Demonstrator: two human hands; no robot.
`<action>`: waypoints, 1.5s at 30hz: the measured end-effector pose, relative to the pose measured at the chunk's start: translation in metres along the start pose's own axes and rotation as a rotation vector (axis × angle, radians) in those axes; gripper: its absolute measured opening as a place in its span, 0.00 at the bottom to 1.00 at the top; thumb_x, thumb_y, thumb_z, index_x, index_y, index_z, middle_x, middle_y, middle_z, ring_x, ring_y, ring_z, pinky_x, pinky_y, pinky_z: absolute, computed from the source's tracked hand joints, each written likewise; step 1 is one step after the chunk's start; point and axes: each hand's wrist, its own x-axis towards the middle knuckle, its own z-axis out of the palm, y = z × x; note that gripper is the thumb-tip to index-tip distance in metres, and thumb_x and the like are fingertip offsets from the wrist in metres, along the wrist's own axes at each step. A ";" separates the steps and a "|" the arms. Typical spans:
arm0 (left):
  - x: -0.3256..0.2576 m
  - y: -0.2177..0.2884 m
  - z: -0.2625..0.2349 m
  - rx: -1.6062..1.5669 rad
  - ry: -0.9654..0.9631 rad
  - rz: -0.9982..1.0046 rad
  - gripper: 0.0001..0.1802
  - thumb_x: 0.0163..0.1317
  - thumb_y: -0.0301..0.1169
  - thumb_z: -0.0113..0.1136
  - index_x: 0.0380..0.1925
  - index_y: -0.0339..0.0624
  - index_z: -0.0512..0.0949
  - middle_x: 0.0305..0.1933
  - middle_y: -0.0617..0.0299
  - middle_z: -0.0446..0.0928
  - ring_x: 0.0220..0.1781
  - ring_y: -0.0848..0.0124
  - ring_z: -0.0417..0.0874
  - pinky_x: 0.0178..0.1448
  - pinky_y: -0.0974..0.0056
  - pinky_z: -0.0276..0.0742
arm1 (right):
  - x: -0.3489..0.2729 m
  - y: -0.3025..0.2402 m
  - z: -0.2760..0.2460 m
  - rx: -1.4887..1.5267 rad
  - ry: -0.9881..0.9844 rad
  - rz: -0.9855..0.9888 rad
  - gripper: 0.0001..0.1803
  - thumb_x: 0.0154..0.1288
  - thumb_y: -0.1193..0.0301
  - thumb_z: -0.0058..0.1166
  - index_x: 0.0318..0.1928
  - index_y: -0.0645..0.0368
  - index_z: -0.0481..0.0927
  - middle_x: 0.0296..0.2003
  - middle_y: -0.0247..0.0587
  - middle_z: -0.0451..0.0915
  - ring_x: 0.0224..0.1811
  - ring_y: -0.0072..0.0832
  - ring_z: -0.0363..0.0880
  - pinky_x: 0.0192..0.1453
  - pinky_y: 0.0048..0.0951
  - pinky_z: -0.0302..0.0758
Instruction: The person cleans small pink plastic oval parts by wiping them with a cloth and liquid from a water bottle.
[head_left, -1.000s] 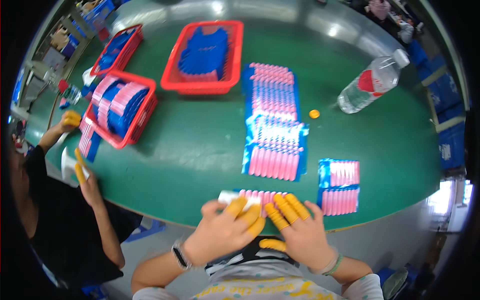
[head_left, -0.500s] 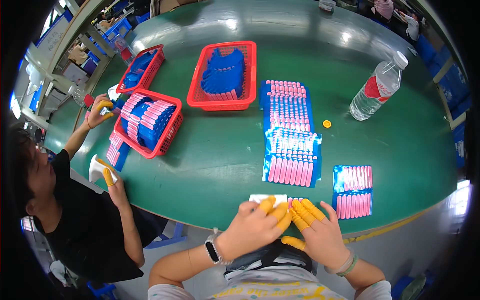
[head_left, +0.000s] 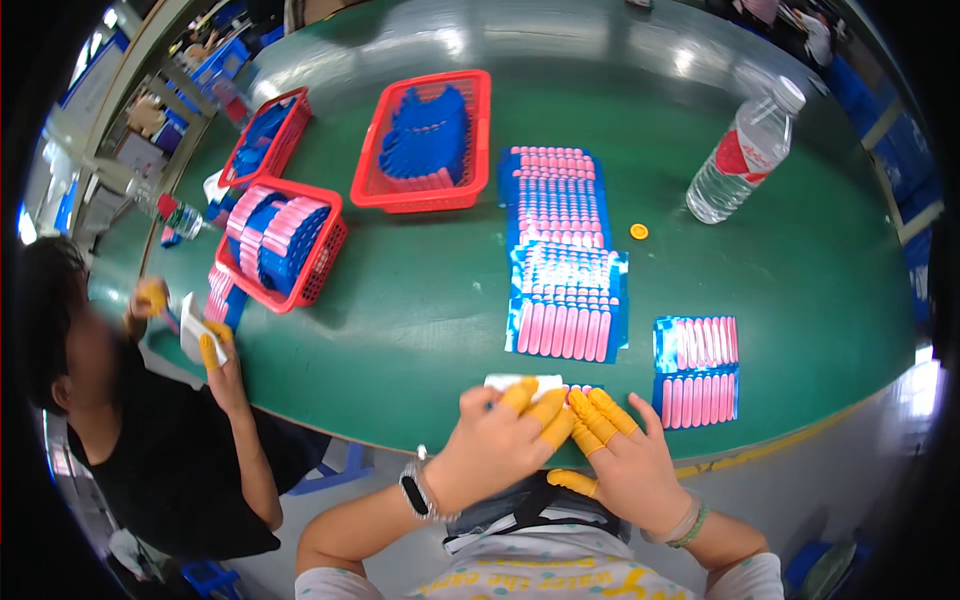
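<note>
Pink-striped blue sheets (head_left: 565, 330), red baskets (head_left: 422, 201), green tabletop (head_left: 420, 310)

The smooth green tabletop (head_left: 430, 290) gleamed. At two o'clock, the clear plastic water bottle (head_left: 742, 155) shone; at four, pink-and-blue sheeting (head_left: 697, 400) glistened like film; at five, yellow finger cots (head_left: 600, 425) looked matt, rubbery.

Yellow words (head_left: 600, 580) cross the shirt (head_left: 500, 560); lettering (head_left: 765, 157) marks the bottle's (head_left: 713, 198) label (head_left: 733, 153)

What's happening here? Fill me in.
The person's left hand, in yellow rubber finger covers, is on a white cloth-like piece at the near edge of a green table. The right hand is beside it, over a mostly hidden blue sheet with pink strips. More sheets lie ahead and to the right. At left, a co-worker in black holds another white piece.
</note>
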 end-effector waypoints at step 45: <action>-0.026 0.016 -0.009 -0.179 -0.022 0.127 0.13 0.59 0.36 0.58 0.43 0.52 0.81 0.51 0.66 0.80 0.56 0.68 0.79 0.63 0.57 0.62 | -0.006 0.004 -0.001 0.063 -0.085 0.037 0.37 0.62 0.55 0.62 0.63 0.68 0.72 0.66 0.53 0.71 0.70 0.44 0.69 0.73 0.48 0.63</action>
